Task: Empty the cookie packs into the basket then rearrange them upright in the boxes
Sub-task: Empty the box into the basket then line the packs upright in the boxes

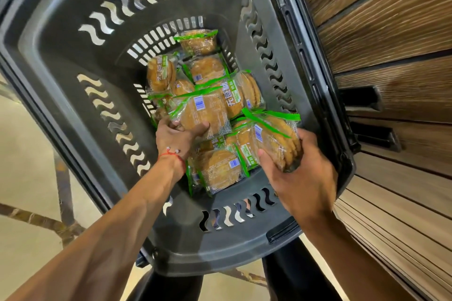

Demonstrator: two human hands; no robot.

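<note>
A dark grey plastic basket (pixel 73 39) with wavy slots fills the view. Several clear cookie packs with green edges lie loose on its bottom. My left hand (pixel 176 137), with a red string on the wrist, reaches deep inside and grips one flat cookie pack (pixel 205 112) by its near edge. My right hand (pixel 300 176) holds another cookie pack (pixel 276 137) on its edge, lifted a little above the pile at the basket's right side. More packs (pixel 220 168) lie between both hands. No boxes are in view.
Dark wooden slats (pixel 391 32) with black brackets (pixel 362 100) stand close against the basket's right rim. Pale tiled floor (pixel 24 154) with dark veins lies to the left and below. My dark trouser legs (pixel 293 281) show under the basket.
</note>
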